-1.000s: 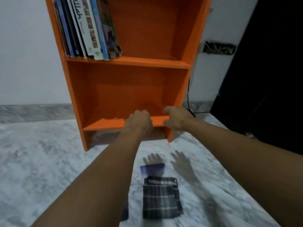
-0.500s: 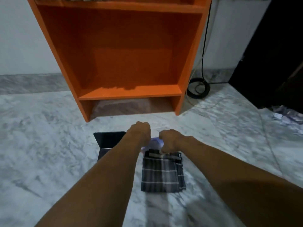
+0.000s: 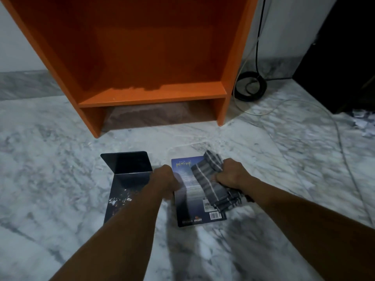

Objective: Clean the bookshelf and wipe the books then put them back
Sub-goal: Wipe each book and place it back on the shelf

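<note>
Fingers (image 3: 218, 177) of the right hand (image 3: 233, 173) are clenched round a bunched striped cloth (image 3: 205, 175), which lies across the upper right of the book (image 3: 187, 203). The left hand (image 3: 165, 182) is curled at the book's left edge and seems to grip it, though its fingertips are hidden. The book lies flat on the marble floor (image 3: 50, 159), in front of the orange bookshelf (image 3: 154, 92) and apart from it.

The main risk is the slick floor: if the left grip is loose, a firm wipe will likely push the book along instead of cleaning it. Pale grit speckles the floor nearby and the base of the black bookend (image 3: 127, 165) just beside the left hand, so a sweep running off the cover may drag dirt back on. The wadded cloth touches little, and its trailing end could snag a corner and crease the cover.
</note>
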